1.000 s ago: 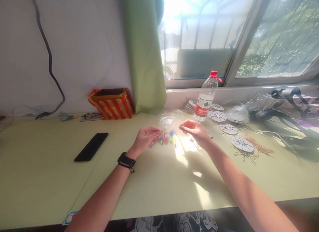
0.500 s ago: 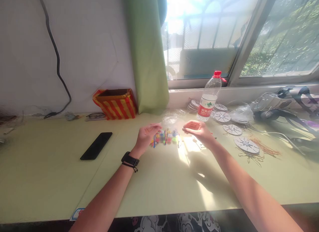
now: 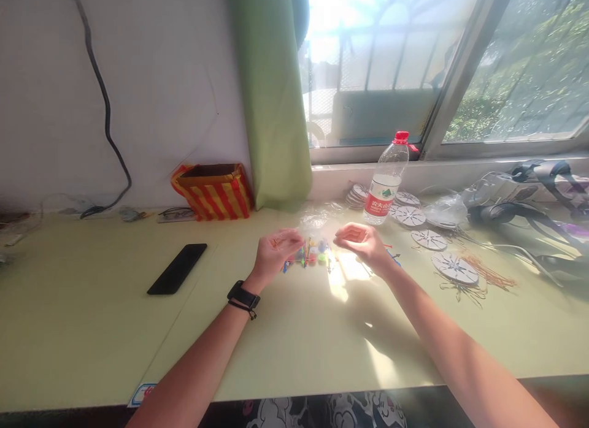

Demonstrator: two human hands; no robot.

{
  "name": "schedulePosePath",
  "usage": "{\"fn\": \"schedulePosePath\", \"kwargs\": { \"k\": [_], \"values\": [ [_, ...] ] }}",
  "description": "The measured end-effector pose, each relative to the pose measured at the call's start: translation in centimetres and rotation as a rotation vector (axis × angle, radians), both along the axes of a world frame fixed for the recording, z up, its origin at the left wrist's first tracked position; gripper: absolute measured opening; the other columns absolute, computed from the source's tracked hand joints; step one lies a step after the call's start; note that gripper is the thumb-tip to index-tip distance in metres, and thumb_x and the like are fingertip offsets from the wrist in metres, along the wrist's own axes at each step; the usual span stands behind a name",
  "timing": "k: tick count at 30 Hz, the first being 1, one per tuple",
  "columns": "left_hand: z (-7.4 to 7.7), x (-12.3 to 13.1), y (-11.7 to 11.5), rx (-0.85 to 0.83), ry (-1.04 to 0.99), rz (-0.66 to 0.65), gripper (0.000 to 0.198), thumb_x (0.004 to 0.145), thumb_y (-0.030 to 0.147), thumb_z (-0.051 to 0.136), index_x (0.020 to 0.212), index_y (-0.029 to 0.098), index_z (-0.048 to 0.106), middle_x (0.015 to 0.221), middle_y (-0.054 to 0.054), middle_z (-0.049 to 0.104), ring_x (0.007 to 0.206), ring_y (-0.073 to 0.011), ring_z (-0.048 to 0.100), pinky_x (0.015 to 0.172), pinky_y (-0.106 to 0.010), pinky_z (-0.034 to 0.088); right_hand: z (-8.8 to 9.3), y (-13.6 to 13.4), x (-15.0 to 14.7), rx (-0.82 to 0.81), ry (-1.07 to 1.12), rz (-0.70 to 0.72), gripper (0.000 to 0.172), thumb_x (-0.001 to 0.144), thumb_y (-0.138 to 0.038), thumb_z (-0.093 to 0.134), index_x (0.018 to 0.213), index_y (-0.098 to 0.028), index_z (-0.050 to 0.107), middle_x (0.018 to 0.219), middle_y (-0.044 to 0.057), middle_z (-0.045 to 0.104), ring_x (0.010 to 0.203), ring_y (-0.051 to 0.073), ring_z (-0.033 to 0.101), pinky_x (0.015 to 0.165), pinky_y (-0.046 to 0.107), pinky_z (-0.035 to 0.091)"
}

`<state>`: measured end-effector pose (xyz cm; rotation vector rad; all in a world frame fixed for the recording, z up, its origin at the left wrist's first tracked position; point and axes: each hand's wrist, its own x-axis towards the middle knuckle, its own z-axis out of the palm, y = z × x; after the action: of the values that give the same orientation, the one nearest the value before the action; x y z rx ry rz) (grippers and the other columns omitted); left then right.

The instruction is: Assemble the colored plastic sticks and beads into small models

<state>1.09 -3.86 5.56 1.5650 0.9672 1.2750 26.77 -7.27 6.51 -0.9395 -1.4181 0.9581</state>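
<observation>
Above the table, my left hand [image 3: 277,251], with a black watch [image 3: 243,295] on its wrist, has its fingers pinched together. My right hand [image 3: 361,243] is also closed in a pinch, a short gap away on the right. Whatever either pinch holds is too thin or small to make out. Behind and between the hands lies a set of small colourful pieces [image 3: 313,254] in a row, partly covered by my left hand. Beside my right wrist, a small blue and dark piece [image 3: 394,257] shows on the table.
Crumpled clear plastic [image 3: 315,215] lies behind the pieces. A red-capped water bottle [image 3: 385,183] stands by the window, near several white slotted discs [image 3: 455,267] and orange threads [image 3: 490,270]. To the left are a black phone [image 3: 177,269] and a striped box [image 3: 216,195].
My left hand has shifted slightly right and down, covering more of the colourful pieces. My right hand has moved only a little. The blue and dark piece by my right wrist shows more.
</observation>
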Motion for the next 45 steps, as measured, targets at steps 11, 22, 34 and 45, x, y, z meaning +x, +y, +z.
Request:
{"fn": "schedulePosePath", "kwargs": {
  "k": [11, 22, 34, 45],
  "values": [
    [0.6, 0.1, -0.3, 0.011, -0.058, -0.052, 0.034, 0.086, 0.045, 0.077, 0.105, 0.016, 0.076, 0.111, -0.013, 0.077, 0.105, -0.0301, 0.074, 0.102, -0.048, 0.056, 1.0, -0.8, 0.0, -0.103, -0.008, 0.164, 0.045, 0.077, -0.057, 0.083, 0.098, -0.018, 0.073, 0.1, 0.012, 0.078, 0.097, 0.027, 0.074, 0.092, 0.043, 0.059],
    [0.8, 0.1, -0.7, -0.055, -0.041, -0.101, 0.036, 0.089, 0.047, 0.073, 0.11, 0.018, 0.076, 0.117, -0.012, 0.077, 0.106, -0.0305, 0.074, 0.097, -0.044, 0.057, 1.6, -1.0, 0.5, -0.147, -0.02, 0.326, 0.048, 0.086, -0.06, 0.072, 0.112, -0.02, 0.075, 0.113, 0.013, 0.077, 0.108, 0.028, 0.072, 0.101, 0.047, 0.056],
    [1.1, 1.7, -2.6, -0.08, 0.059, -0.212, 0.047, 0.091, 0.065, 0.061, 0.108, 0.025, 0.081, 0.111, -0.009, 0.078, 0.107, -0.0329, 0.072, 0.089, -0.043, 0.058, 2.2, -2.4, 0.3, -0.236, -0.179, 0.705, 0.065, 0.077, -0.073, 0.071, 0.129, -0.035, 0.072, 0.133, 0.01, 0.07, 0.139, 0.038, 0.051, 0.113, 0.05, 0.043],
    [8.9, -1.2, 1.6, -0.06, 0.344, -0.481, 0.059, 0.077, 0.065, 0.077, 0.121, 0.026, 0.076, 0.123, -0.012, 0.074, 0.114, -0.0322, 0.071, 0.088, -0.036, 0.058, 9.0, -0.8, 0.1, -0.118, -0.481, 0.936, 0.07, 0.093, -0.067, 0.059, 0.152, -0.028, 0.052, 0.165, 0.005, 0.036, 0.15, 0.029, 0.038, 0.118, 0.042, 0.039]
  ]
}}
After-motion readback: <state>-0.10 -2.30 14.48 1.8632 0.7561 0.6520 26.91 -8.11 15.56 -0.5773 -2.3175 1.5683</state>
